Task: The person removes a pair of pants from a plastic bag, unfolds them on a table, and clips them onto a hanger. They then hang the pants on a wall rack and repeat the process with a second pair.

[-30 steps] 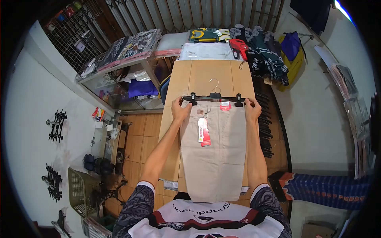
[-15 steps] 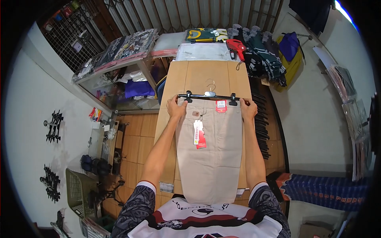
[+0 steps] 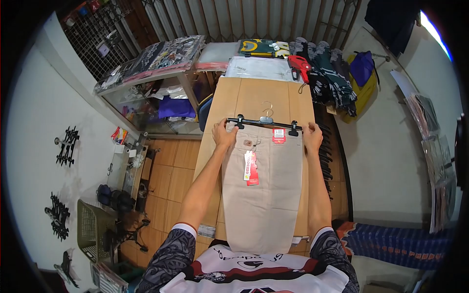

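Beige trousers lie flat on the wooden table, waistband away from me. Two black clips of a trouser hanger grip the waistband, and its metal hook points away. My left hand is closed on the hanger's left end, thumb by the left clip. At the opposite end, my right hand has its fingers curled in a pinch on the bar's tip. A red-and-white hang tag dangles below the left part of the waistband. Near the right clip sits a red label.
The wooden table extends beyond the hanger. At its far end are a red tagging gun, white packets and piled socks. A glass display case stands at left, with a green basket nearer me.
The view has shifted slightly, so the table and trousers appear a little further right and lower. Both hands stay at the hanger's ends; the right hand's fingers have shifted slightly.
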{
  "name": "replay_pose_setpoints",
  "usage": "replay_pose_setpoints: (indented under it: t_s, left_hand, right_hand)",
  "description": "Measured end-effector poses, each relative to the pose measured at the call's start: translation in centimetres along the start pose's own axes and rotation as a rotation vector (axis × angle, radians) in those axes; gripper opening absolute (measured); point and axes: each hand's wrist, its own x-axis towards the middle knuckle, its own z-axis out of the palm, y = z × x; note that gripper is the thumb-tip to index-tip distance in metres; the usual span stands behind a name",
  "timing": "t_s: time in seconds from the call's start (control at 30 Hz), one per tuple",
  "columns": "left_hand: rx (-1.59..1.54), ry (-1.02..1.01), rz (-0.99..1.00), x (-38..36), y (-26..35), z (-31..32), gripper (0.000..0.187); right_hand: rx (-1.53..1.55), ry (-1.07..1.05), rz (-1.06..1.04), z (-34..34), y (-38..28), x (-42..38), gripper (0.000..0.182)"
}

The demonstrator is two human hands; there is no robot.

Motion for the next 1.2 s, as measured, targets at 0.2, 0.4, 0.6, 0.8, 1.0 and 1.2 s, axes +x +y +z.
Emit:
replay_pose_setpoints:
  t_s: [0.2, 0.4, 0.6, 0.8, 1.0, 1.2]
  left_hand:
    - [0.039, 0.057, 0.007, -0.2, 0.4, 0.1, 0.069]
    - [0.036, 0.093, 0.059, -0.2, 0.0, 0.2, 0.069]
    - [-0.03, 0.093, 0.166, -0.3, -1.0, 0.2, 0.041]
    - [-0.04, 0.017, 0.044, -0.3, -0.5, 0.1, 0.029]
    - [-0.074, 0.007, 0.003, -0.4, 0.4, -0.5, 0.026]
    - [-0.077, -0.003, -0.029, -0.2, 0.4, -0.3, 0.031]
  right_hand:
    - [0.013, 0.005, -0.492, 3.8, -8.3, -3.3, 0.037]
    - [0.125, -0.48, -0.705, 11.9, -13.9, -6.0, 0.043]
    - [-0.027, -0.657, -0.624, 15.3, -14.8, -5.8, 0.047]
    - [0.018, -0.829, -0.532, 16.3, -15.1, -3.8, 0.04]
    - [0.125, -0.767, -0.505, 18.6, -14.0, -2.2, 0.027]
    - [0.106, -0.697, -0.436, 19.3, -14.4, -1.3, 0.027]
